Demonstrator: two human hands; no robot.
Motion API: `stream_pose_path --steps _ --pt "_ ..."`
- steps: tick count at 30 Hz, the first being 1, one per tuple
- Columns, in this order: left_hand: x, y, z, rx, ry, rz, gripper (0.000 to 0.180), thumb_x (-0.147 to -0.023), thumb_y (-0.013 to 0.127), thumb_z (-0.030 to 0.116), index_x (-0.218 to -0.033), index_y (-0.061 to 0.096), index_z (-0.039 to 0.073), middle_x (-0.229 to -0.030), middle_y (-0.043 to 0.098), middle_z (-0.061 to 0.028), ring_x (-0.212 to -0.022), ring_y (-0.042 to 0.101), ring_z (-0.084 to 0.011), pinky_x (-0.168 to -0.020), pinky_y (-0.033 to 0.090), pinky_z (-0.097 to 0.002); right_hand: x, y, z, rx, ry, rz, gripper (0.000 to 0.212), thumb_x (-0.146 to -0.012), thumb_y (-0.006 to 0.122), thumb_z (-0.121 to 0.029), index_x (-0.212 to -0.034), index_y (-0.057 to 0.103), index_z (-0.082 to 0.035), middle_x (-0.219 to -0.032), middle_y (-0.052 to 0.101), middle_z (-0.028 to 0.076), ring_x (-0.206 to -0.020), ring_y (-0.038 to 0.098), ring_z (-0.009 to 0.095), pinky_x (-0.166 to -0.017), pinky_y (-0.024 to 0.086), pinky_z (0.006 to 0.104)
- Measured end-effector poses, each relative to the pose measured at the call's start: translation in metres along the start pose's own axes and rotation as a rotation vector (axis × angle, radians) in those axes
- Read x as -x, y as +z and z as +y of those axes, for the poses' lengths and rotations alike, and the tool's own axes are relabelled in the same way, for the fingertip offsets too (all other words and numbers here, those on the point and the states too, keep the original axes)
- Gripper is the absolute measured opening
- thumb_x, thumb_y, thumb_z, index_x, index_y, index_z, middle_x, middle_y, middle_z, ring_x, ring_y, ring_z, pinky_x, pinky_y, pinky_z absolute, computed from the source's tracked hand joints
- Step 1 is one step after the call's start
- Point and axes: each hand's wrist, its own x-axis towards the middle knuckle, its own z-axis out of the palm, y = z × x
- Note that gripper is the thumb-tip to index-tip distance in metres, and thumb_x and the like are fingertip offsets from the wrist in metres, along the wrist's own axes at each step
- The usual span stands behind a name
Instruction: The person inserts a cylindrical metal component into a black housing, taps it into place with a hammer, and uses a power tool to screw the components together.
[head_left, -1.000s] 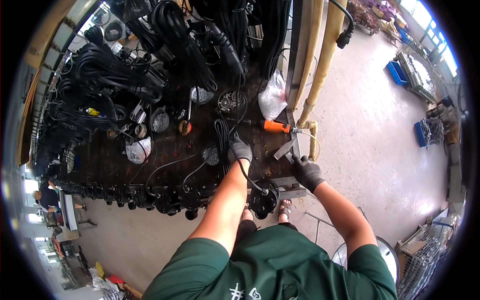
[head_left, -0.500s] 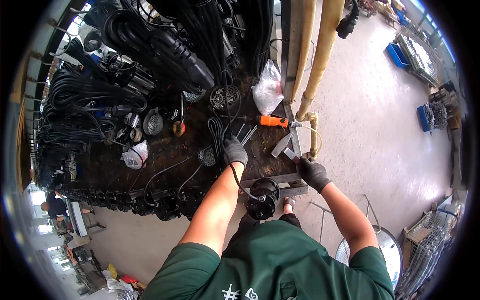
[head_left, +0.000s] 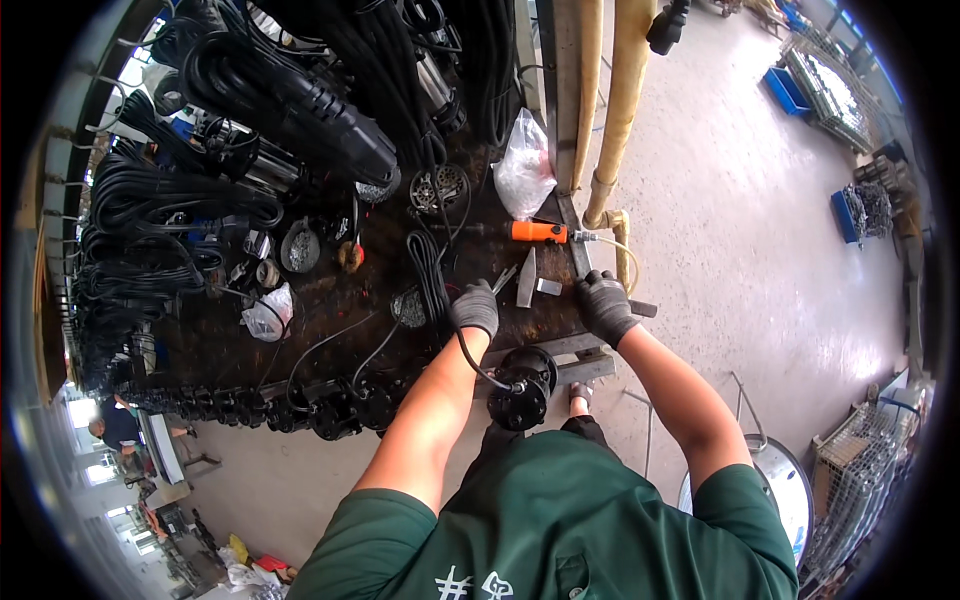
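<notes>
My left hand, in a grey glove, is closed on several thin metal rods, whose ends stick out past the fingers. A looped black cable lies beside this hand and runs down to a black round motor housing at the near bench edge. My right hand, also gloved, is curled over the handle of a hammer at the bench's right corner. The hammer's head lies toward the left hand, and its handle end shows beyond my right wrist. The palm hides the middle of the handle.
An orange power tool with a hose lies beyond the hammer, near a plastic bag. Bundled black cables crowd the far left. A yellowish pipe rises along the bench's right side. Small dishes hold hardware.
My right hand has moved left over the bench corner, bringing the hammer's head down toward the rods. My left hand has shifted slightly toward me, and the rods now sit bunched at its fingers.
</notes>
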Motion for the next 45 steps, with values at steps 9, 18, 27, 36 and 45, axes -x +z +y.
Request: stream_pose_path --steps 9,18,27,36,45 --pt "0.014 0.021 -0.011 -0.052 0.088 0.043 0.034 -0.093 0.062 0.014 -0.126 0.060 0.004 -0.121 0.071 -0.0221 -0.106 0.074 -0.0366 -0.090 0.061 -0.0445 0.041 -0.013 -0.010 -0.341 0.050 0.310 0.036 -0.077 0.074 -0.014 -0.112 0.071 -0.007 -0.109 0.066 0.017 -0.102 0.061 0.042 -0.090 0.052 0.0498" --pt "0.067 0.053 -0.068 0.671 0.169 -0.054 0.021 -0.085 0.066 0.021 -0.096 0.071 0.004 -0.083 0.067 -0.0184 -0.081 0.069 -0.0330 -0.071 0.054 -0.0440 0.075 -0.040 -0.029 -1.082 0.154 0.285 0.032 -0.091 0.075 -0.013 -0.121 0.068 -0.002 -0.100 0.068 0.008 -0.082 0.067 0.017 -0.069 0.056 0.0320" --pt "0.287 -0.088 -0.111 1.627 -0.004 -0.357 0.009 -0.082 0.059 0.008 -0.089 0.065 0.006 -0.070 0.056 0.0005 -0.051 0.045 -0.0078 -0.046 0.033 -0.0235 0.118 -0.193 -0.129 -1.599 0.096 -0.323 0.036 -0.097 0.067 -0.019 -0.126 0.063 0.003 -0.090 0.070 0.008 -0.069 0.067 0.015 -0.059 0.054 0.0280" --pt "0.316 -0.122 -0.090 1.338 0.427 -0.427 0.016 -0.083 0.075 0.014 -0.093 0.067 0.004 -0.076 0.059 -0.0013 -0.063 0.055 -0.0103 -0.057 0.043 -0.0257 0.117 -0.193 -0.179 -1.696 0.104 -0.610 0.023 -0.099 0.069 -0.026 -0.103 0.062 -0.005 -0.071 0.063 0.006 -0.054 0.062 0.015 -0.048 0.050 0.0295" --pt "0.282 -0.107 -0.116 1.574 0.282 -0.157 0.024 -0.097 0.069 0.019 -0.116 0.060 0.008 -0.088 0.066 -0.0042 -0.073 0.064 -0.0129 -0.067 0.054 -0.0275 0.156 -0.198 -0.109 -1.618 0.113 -0.085 0.028 -0.104 0.067 -0.029 -0.110 0.067 -0.002 -0.083 0.070 0.005 -0.070 0.067 0.012 -0.063 0.054 0.0280"
